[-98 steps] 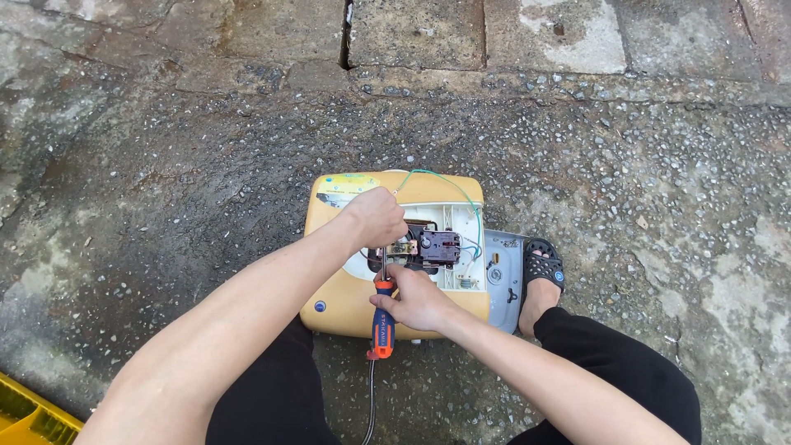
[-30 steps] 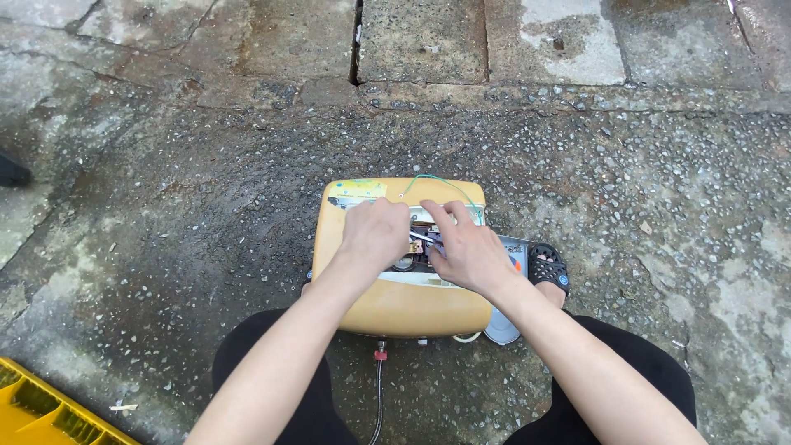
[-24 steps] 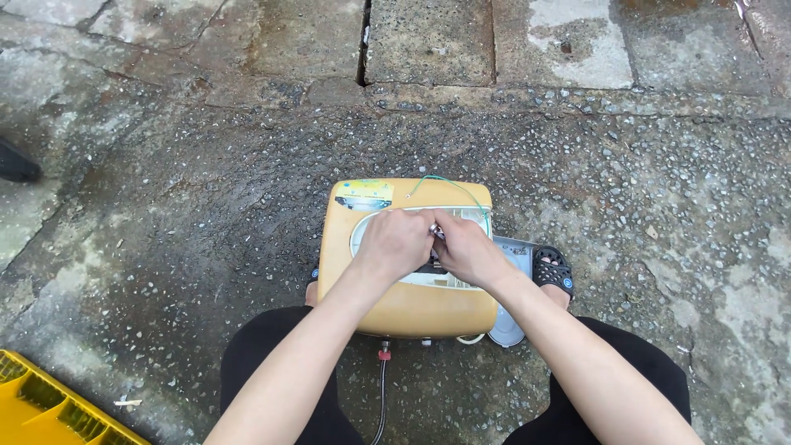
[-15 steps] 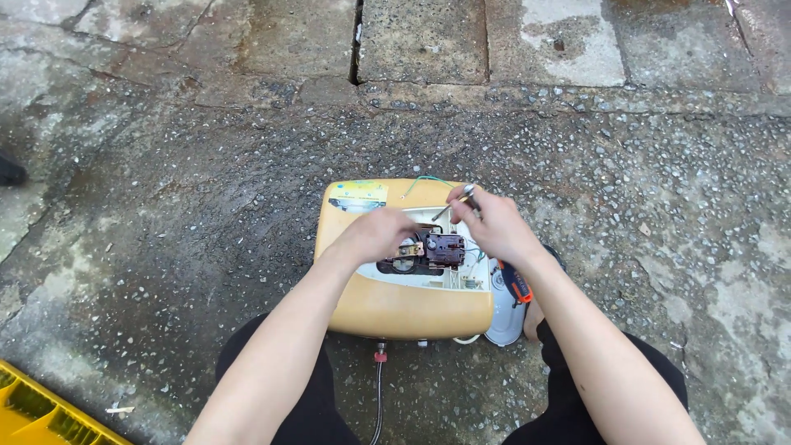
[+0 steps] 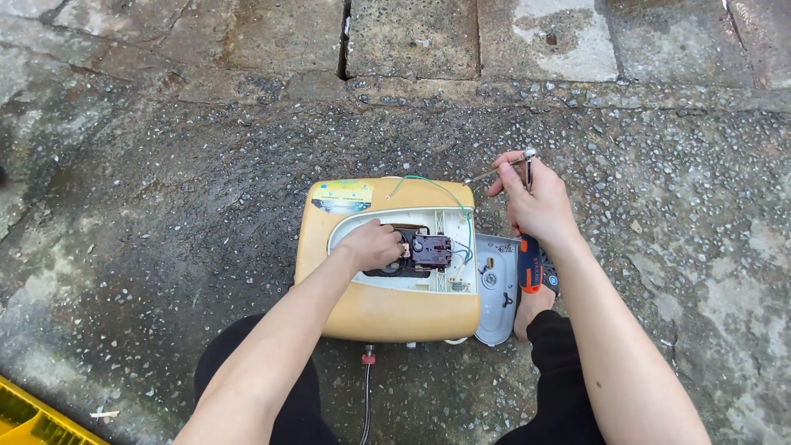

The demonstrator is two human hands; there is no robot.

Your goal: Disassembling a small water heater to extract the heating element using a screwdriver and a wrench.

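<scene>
A yellow appliance housing [image 5: 387, 309] lies on the wet stone ground between my knees, its white inner cavity open. My left hand [image 5: 372, 245] rests inside that cavity, fingers curled against a dark component [image 5: 430, 247] with thin wires. My right hand [image 5: 534, 200] is lifted to the right of the housing. It grips a screwdriver with an orange and blue handle [image 5: 528, 262], and a small screw with a washer [image 5: 528, 154] is pinched at its fingertips.
A grey cover plate [image 5: 497, 288] lies against the housing's right side, beside my sandalled foot [image 5: 531, 301]. A cable with a red fitting [image 5: 368, 359] runs out below the housing. A yellow crate corner [image 5: 37, 416] sits bottom left. Paving slabs [image 5: 412, 37] lie beyond.
My right hand has drawn away from the cavity up and to the right, carrying the screwdriver and a small screw. My left hand stays inside the housing.
</scene>
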